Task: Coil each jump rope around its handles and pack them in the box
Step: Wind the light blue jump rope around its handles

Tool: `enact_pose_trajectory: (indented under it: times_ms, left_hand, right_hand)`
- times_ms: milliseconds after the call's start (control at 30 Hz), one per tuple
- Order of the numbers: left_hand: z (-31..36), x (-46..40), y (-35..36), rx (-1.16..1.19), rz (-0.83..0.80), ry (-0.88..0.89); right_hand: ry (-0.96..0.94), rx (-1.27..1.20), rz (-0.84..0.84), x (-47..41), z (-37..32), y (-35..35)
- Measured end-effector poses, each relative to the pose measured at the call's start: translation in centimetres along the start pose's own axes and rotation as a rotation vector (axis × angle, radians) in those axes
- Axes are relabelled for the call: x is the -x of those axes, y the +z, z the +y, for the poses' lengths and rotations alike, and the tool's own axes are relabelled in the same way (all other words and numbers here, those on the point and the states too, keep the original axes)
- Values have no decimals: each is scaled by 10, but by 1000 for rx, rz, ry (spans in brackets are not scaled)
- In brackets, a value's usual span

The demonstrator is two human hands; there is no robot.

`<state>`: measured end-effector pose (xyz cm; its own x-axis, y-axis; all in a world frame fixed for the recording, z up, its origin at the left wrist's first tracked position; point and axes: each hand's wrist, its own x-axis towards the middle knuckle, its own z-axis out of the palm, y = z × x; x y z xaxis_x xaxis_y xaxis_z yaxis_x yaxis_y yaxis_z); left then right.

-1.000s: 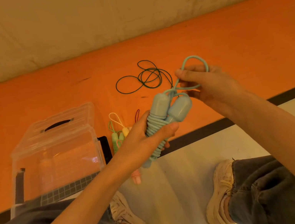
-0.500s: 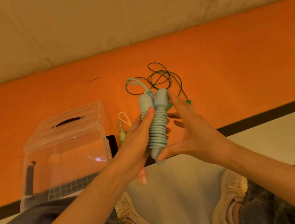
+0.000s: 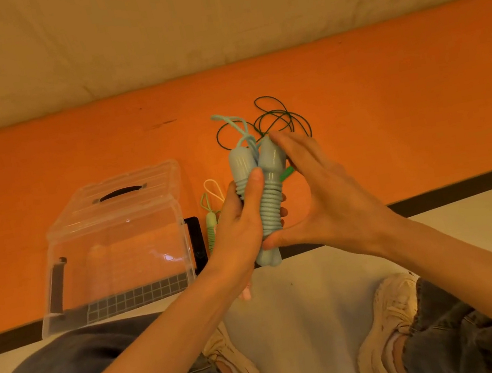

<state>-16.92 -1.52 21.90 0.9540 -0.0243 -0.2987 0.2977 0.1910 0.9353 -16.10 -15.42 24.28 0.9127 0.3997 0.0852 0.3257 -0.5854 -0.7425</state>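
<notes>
Basically:
- Sitting on the orange floor strip (image 3: 389, 116), left of centre: clear plastic box (image 3: 117, 240), lid on top with dark handle; looking empty, though glare on the walls is hiding some of the inside.
- Lying loose and uncoiled behind the hands: dark green jump rope (image 3: 278, 115), well apart from the box.
- Waiting between box and hands: light green jump rope (image 3: 210, 224), coiled by the look of it, mostly hidden by the left wrist.
- Being held upright mid-air in front of the knees: blue jump rope (image 3: 268, 202), cord wound tight round both handles, short tail loop sticking up at the top.
- Gripping the bundle from the left: left hand (image 3: 239, 229), thumb across the coils, fingers curled behind.
- Now cupping the bundle: right hand (image 3: 320, 193), a second ago pulling the last loop out to the side; fingers straight along the right handle, thumb under the lower coils, pressing not clutching.
- Meaning: winding on the blue one looking finished; probably tucking the tail, then boxing it.
</notes>
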Motion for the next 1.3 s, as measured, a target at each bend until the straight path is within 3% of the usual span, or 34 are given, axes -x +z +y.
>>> enact_pose_trajectory:
  times_ms: [300,500,600,667,733,967,1300]
  left_hand:
    - [-8,0,-8,-53,-4,54]
    - [-24,-5,-13,34,7,-121]
    - [-36,-3,-17,127,47,-191]
    - [-49,-2,-23,151,66,-184]
    - [-69,-1,-27,185,108,-192]
    - [-156,-4,-40,318,264,-399]
    - [-247,-47,-66,81,270,-545]
  right_hand:
    - [-65,92,1,2,-3,6]
    - [37,-70,-112,4,11,18]
    - [184,-367,-172,7,12,19]
    - [322,-573,-72,11,12,25]
    - [447,-561,16,13,22,38]
    - [893,-727,-55,24,81,104]
    - [1140,-762,27,4,168,198]
